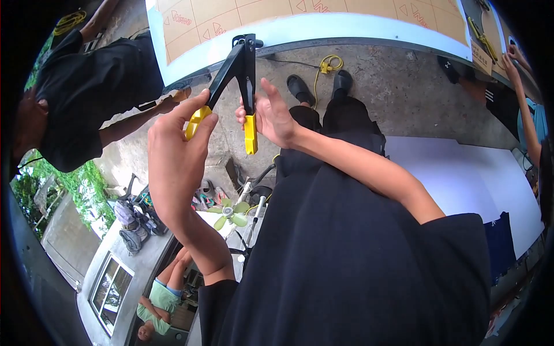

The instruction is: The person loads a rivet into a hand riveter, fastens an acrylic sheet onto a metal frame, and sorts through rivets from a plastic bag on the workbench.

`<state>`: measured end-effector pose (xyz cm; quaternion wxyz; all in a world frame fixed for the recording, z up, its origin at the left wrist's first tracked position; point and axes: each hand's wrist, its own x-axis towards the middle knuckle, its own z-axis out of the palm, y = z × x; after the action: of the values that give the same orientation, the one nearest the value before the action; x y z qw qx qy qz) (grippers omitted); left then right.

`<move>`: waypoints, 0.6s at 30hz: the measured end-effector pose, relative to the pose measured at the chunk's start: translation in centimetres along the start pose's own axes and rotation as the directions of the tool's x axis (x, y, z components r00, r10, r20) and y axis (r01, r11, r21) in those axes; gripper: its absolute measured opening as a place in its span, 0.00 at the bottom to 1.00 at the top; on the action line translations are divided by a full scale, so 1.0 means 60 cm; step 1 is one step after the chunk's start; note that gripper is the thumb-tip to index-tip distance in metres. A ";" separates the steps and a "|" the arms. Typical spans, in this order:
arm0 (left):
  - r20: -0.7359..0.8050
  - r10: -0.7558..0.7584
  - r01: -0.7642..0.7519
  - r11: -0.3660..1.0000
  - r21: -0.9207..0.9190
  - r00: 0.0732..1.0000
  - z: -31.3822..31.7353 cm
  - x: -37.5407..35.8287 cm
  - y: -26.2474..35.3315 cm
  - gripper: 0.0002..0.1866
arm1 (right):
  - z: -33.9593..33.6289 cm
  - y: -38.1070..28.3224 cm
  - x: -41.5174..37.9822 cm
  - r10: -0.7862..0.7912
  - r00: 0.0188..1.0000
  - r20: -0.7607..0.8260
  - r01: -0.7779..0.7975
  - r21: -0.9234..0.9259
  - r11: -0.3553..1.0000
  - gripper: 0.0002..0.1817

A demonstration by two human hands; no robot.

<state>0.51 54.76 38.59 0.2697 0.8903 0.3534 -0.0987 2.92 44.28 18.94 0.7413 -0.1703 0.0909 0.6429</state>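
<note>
A black two-armed tool with yellow grips, resembling a hand riveter, stands with its head at the white edge of a panel. Its arms are spread apart. My left hand grips the left yellow handle between thumb and fingers. Around the right arm of the tool, just above its yellow grip, my right hand has its fingers curled, with the thumb raised. Brown paper with red print covers the middle of the panel. Whether the tool's head touches the panel's edge is hard to tell.
At the left, a person in black stands close by, a hand under the panel's edge. Another person's arm is at the far right. A yellow cable lies on the floor. A green fan and white sheets are nearer.
</note>
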 end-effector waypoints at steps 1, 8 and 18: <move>-0.003 0.012 -0.012 1.000 0.007 1.000 -0.001 0.001 0.004 0.17 | -0.002 0.003 0.001 -0.020 1.000 0.012 0.020 -0.008 1.000 0.40; -0.113 -0.104 0.085 0.983 -0.161 0.988 0.058 -0.034 -0.008 0.16 | 0.063 -0.016 -0.019 -0.143 0.947 -0.289 0.041 -0.334 0.942 0.37; -0.148 -0.247 0.116 0.801 -0.587 0.958 0.172 -0.063 -0.049 0.20 | 0.069 -0.035 -0.017 -0.141 0.947 -0.290 0.032 -0.349 0.937 0.19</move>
<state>-4.11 48.68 30.15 0.4735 0.7351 0.4778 0.0844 4.50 44.64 23.40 0.7051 -0.3982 0.0864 0.5803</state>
